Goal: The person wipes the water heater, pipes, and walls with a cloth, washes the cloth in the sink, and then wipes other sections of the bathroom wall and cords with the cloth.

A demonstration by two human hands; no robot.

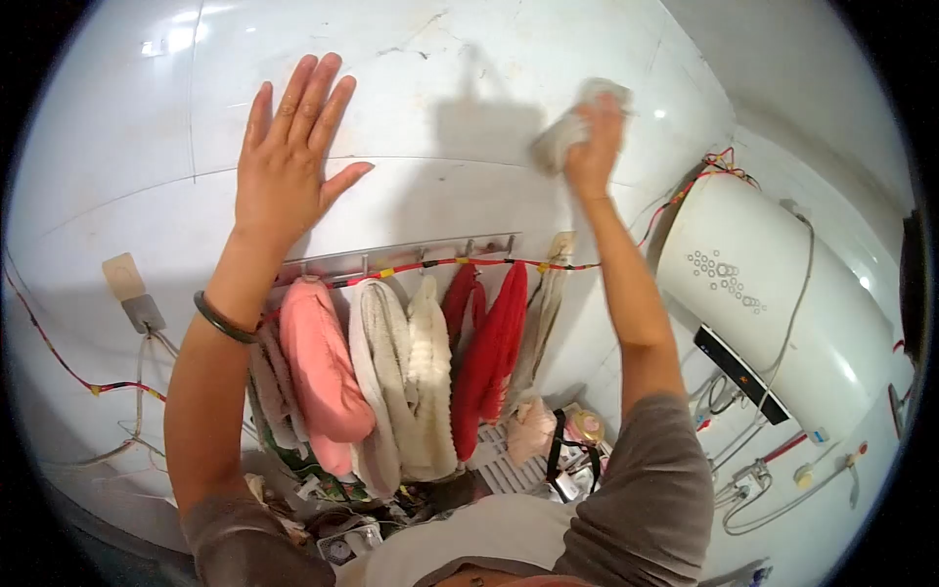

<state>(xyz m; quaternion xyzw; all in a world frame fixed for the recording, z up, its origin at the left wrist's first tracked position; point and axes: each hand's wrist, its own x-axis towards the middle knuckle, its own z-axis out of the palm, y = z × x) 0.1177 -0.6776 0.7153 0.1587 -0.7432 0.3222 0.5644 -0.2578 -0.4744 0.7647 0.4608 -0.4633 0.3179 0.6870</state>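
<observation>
My left hand lies flat on the white tiled wall, fingers stretched upward and thumb out to the right. It holds nothing. Higher on the right, my right hand is closed over a greyish cloth pressed to the wall; both are blurred by motion. Part of the cloth shows to the left of the fingers and above them. Dark marks and thin scratches show on the tiles between the hands.
Below the hands, a metal hook rail carries a pink towel, pale towels and a red cloth. A red and black cord runs along it. At right hangs a white water heater; at left, a plugged socket.
</observation>
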